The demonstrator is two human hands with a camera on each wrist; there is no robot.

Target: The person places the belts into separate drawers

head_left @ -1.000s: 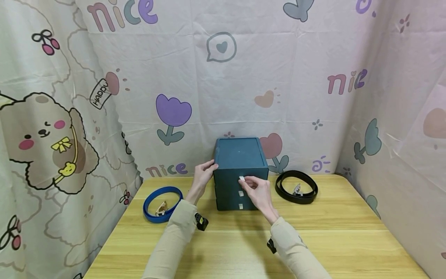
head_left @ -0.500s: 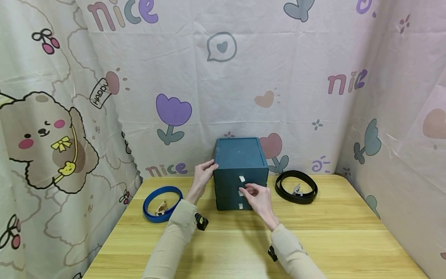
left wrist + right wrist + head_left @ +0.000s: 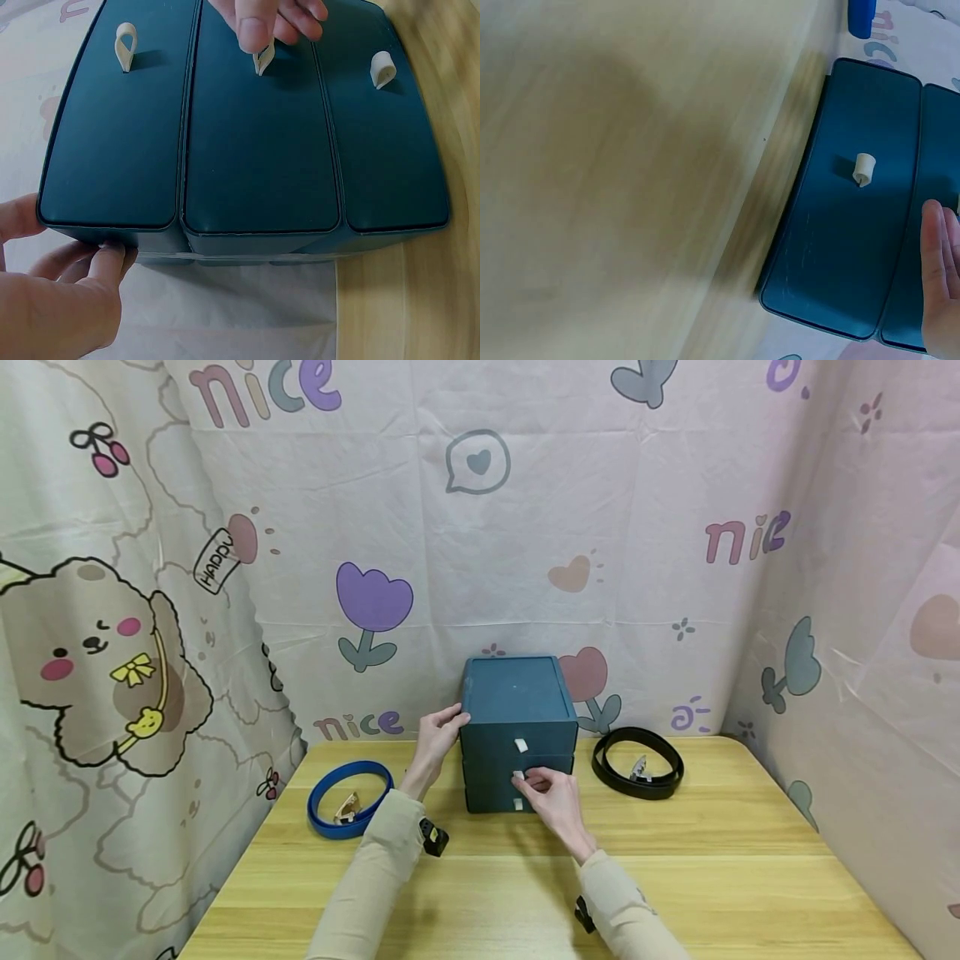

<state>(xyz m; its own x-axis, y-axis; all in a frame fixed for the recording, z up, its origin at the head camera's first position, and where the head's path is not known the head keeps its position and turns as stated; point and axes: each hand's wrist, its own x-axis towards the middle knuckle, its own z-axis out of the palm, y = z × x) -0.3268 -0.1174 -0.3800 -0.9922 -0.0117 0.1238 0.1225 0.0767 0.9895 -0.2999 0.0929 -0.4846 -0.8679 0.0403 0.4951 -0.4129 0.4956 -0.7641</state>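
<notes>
A dark teal drawer box [image 3: 513, 689] with three stacked drawers stands at the back of the table, each drawer front bearing a small white pull tab. My left hand [image 3: 435, 743] steadies the box's left side near its upper front corner; in the left wrist view its thumb and fingers [image 3: 79, 274] bracket that edge. At the middle drawer, thumb and index finger of my right hand [image 3: 553, 793] pinch the middle pull tab [image 3: 262, 60]. The top tab [image 3: 521, 745] and bottom tab [image 3: 518, 804] are untouched. All drawers look closed or nearly so.
A coiled blue belt [image 3: 318, 822] with a gold buckle lies left of the box. On its right rests a coiled black belt [image 3: 675, 777] with a silver buckle. Printed curtain [image 3: 480, 552] hangs behind and at both sides of the wooden table [image 3: 480, 902].
My right hand has let go of the top drawer's tab and moved down to the middle tab. The left hand stays at the box's side.
</notes>
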